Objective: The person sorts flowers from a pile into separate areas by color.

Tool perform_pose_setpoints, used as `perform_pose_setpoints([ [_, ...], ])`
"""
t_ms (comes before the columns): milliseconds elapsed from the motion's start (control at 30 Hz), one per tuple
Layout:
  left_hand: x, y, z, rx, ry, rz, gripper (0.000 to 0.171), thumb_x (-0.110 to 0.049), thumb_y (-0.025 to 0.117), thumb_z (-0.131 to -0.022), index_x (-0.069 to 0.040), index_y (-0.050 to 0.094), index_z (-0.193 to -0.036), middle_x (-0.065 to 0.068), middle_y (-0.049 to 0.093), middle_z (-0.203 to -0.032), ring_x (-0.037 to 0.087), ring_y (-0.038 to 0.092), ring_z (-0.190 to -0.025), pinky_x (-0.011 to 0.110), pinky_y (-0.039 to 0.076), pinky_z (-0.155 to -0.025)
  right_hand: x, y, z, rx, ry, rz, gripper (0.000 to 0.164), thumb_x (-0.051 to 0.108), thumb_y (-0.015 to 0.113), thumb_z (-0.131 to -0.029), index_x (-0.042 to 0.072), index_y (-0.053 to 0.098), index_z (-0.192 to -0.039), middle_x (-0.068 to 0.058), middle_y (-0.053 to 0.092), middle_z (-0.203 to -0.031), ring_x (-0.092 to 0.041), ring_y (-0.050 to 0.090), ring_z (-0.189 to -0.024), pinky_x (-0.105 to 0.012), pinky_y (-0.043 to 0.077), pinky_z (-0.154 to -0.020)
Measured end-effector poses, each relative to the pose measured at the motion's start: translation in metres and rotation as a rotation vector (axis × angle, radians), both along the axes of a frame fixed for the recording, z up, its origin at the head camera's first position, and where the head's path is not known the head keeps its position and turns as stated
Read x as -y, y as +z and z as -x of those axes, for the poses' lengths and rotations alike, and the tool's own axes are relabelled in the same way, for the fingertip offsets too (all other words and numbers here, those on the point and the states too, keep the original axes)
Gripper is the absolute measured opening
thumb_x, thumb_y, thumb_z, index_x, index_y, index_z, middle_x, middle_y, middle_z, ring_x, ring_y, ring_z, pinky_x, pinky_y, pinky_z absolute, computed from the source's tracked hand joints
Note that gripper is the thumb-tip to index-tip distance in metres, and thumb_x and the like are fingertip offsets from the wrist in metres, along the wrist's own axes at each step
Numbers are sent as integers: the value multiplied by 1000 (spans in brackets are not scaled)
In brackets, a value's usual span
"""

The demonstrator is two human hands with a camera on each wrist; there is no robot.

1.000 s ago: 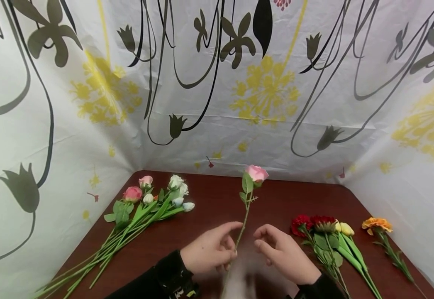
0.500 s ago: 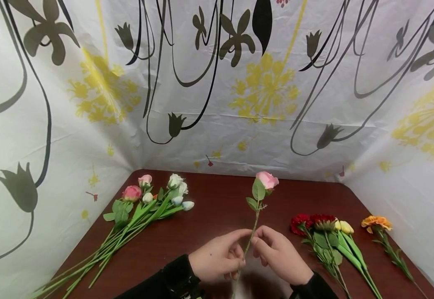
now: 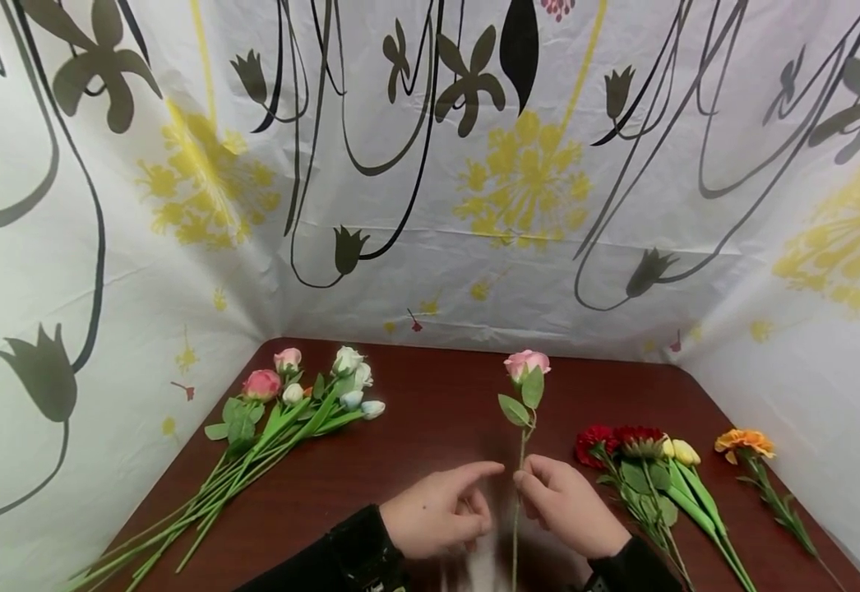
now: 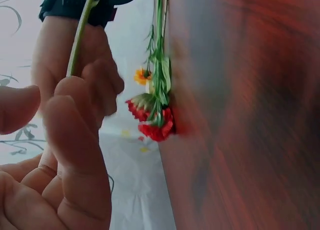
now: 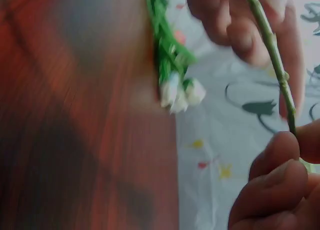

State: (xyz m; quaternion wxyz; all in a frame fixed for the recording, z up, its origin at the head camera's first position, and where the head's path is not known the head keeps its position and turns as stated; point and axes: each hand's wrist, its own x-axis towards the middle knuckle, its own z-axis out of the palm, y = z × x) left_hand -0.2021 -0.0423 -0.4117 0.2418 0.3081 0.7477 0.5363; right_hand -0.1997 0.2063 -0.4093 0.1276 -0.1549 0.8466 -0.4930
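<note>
A pink rose (image 3: 526, 367) with green leaves stands nearly upright over the middle of the table. My right hand (image 3: 572, 508) pinches its thin stem between thumb and index finger, below the leaves. In the right wrist view the green stem (image 5: 272, 48) runs up from those fingertips past the other hand. Just left of the stem is my left hand (image 3: 441, 510), its index finger extended, the other fingers loosely bent and nothing between them. The left wrist view shows its thumb and index finger (image 4: 75, 135) apart.
On the left of the brown table (image 3: 430, 411) lies a bunch of white tulips (image 3: 352, 400), white roses and pink blooms. To the right are red carnations (image 3: 597, 444), yellow tulips (image 3: 683, 452) and an orange flower (image 3: 746, 444). A patterned white cloth (image 3: 415, 189) surrounds the table.
My left hand, which held the stem, has let go. My right hand came in from the right and took the stem; the rose shifted right, turned and now stands straighter.
</note>
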Motion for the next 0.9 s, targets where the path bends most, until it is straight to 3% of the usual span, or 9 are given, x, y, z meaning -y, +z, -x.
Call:
perform_pose_setpoints([
  [233,19,-9,7,-115,70,67,54,-16,65,-97,-19,48,-148,-9,68,-91,7,62,-67,26,51,-63,-42,-24,8,7,-22,-193,37,32,49,-107,7,51,-80,0,46,-63,-13,37,-54,-30,34,-54],
  [567,58,-10,19,-143,183,205,28,-25,64,-99,-23,62,-127,-2,67,-89,12,56,-67,31,46,-68,-74,-40,7,104,-84,-400,28,23,53,-103,7,55,-80,-3,46,-64,-17,39,-55,-33,33,-55],
  [733,74,-8,20,-160,232,214,27,-25,64,-99,-20,62,-125,0,67,-90,15,58,-68,34,46,-69,-78,-43,9,122,-151,-540,22,19,56,-101,8,58,-82,-5,46,-68,-18,39,-60,-37,31,-60],
  [900,86,-7,21,-172,280,237,27,-26,64,-99,-19,62,-125,2,66,-90,16,58,-67,34,46,-67,-83,-50,11,127,-165,-621,24,20,59,-100,10,55,-78,-4,42,-68,-18,39,-61,-38,31,-62],
])
